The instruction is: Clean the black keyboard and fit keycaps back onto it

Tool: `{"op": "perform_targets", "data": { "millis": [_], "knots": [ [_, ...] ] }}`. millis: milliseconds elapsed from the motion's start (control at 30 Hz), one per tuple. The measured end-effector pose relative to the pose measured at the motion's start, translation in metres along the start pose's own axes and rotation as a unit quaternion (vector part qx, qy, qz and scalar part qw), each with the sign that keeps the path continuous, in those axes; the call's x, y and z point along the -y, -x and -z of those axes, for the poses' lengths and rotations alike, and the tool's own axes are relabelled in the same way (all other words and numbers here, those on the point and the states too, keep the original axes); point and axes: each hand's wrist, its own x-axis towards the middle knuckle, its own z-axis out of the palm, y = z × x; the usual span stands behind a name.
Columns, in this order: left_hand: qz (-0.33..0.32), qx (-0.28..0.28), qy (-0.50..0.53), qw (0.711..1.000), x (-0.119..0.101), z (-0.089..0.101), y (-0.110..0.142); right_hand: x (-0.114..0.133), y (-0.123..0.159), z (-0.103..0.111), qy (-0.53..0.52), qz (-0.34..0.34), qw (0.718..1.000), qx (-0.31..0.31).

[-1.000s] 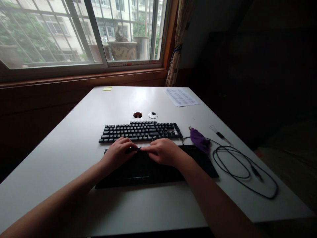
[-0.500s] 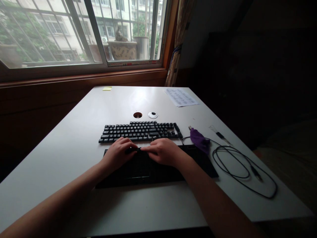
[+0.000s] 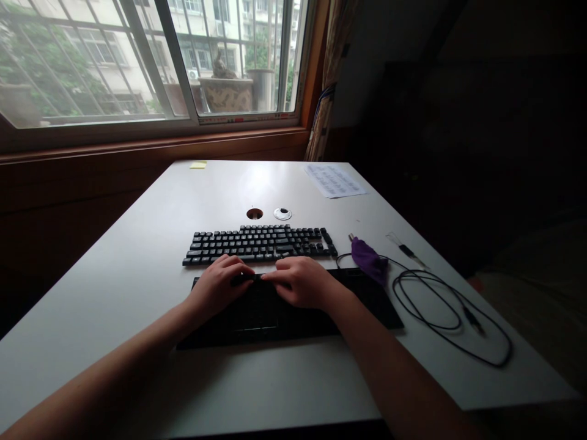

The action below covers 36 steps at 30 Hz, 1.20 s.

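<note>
A black keyboard base lies across the front of the white table, its surface dark and hard to read. At its far edge my left hand is closed, thumb and forefinger pinched around a small black keycap. My right hand comes in from the other side with its index finger stretched out to that keycap. Its thumb is apart from that finger, and the other fingers are curled. Just beyond both hands, loose black keycaps are laid out in keyboard order on the table.
To the right are a purple cloth pouch, a keycap puller with wire loops and a coiled black cable. Printed sheets and a yellow sticky note lie at the back, behind a round table hole.
The right index finger has shifted very slightly at the keycap. Otherwise both hands keep nearly the same place, and the view has tilted a touch.
</note>
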Motion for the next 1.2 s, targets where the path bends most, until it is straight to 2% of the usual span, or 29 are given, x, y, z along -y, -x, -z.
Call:
{"op": "perform_targets", "data": {
  "millis": [167,400,567,1067,1200],
  "knots": [
    [-0.002,-0.008,-0.003,1.0,-0.0023,0.0007,0.0004,0.0039,-0.0024,0.0021,-0.021,0.043,0.997,-0.062],
    [-0.001,-0.005,0.0,1.0,-0.0025,0.0003,0.0001,0.0021,-0.0011,-0.001,-0.025,0.035,0.999,-0.012],
    [-0.003,-0.004,0.002,1.0,-0.0004,-0.0008,0.0004,0.0001,-0.0009,-0.0046,-0.034,0.015,0.999,-0.026],
    [-0.007,-0.008,0.001,1.0,0.0001,-0.001,0.001,0.0003,-0.0009,-0.0036,-0.05,0.016,0.998,-0.021],
    [-0.005,-0.006,0.004,1.0,0.0,-0.0006,0.0012,-0.0013,-0.0005,-0.0023,-0.05,-0.002,0.999,-0.014]
  ]
}}
